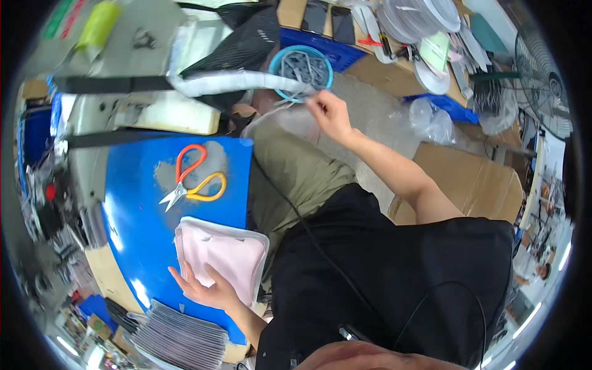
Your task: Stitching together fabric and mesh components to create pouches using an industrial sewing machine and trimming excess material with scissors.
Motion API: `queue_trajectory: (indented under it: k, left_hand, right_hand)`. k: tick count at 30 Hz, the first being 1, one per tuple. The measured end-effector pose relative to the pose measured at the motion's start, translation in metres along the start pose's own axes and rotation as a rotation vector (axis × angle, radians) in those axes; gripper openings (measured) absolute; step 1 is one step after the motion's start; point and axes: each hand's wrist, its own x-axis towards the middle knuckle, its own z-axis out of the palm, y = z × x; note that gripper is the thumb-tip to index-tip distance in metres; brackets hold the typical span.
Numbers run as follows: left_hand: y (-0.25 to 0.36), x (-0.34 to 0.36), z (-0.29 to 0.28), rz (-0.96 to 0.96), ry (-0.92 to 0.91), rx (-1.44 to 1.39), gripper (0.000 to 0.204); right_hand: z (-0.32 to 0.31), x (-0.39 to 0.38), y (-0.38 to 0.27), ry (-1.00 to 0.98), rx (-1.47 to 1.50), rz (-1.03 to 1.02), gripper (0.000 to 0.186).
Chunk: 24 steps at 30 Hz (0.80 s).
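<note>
My left hand (206,288) is open with fingers spread, over the near edge of a flat pink fabric piece with a pale border (225,250). That piece lies on a blue work surface (139,203). Farther up on the surface lie scissors (185,185) with one red and one orange handle, blades apart. Reaching forward, my right hand (332,116) is closed in a pinch on a thin pale strip (290,106) beside a light-blue bucket (330,73). Grey strips (305,66) fill the bucket. What lies between the fingertips is partly hidden.
A stack of pale panels (179,339) sits at the blue surface's near end. A machine (139,37) with a white-wrapped bar (234,83) stands at the far left. Cardboard (475,179), a fan (546,80) and a cluttered bench (394,58) are to the right.
</note>
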Motion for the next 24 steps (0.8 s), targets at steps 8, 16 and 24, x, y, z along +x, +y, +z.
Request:
queue_trajectory:
  k: [8,16,24]
  left_hand:
    - [0.081,0.067,0.000,0.298,0.128,-0.290,0.035]
    - [0.307,0.092,0.040,0.704,-1.238,-1.037,0.064]
    - [0.393,0.042,0.036,0.956,-1.553,-1.604,0.040]
  right_hand:
    - [0.061,0.018,0.233,0.137,0.018,0.940,0.026]
    - [0.104,0.067,0.252,0.248,0.179,0.804,0.067]
    - [-0.009,0.013,0.278,0.693,0.117,1.127,0.040]
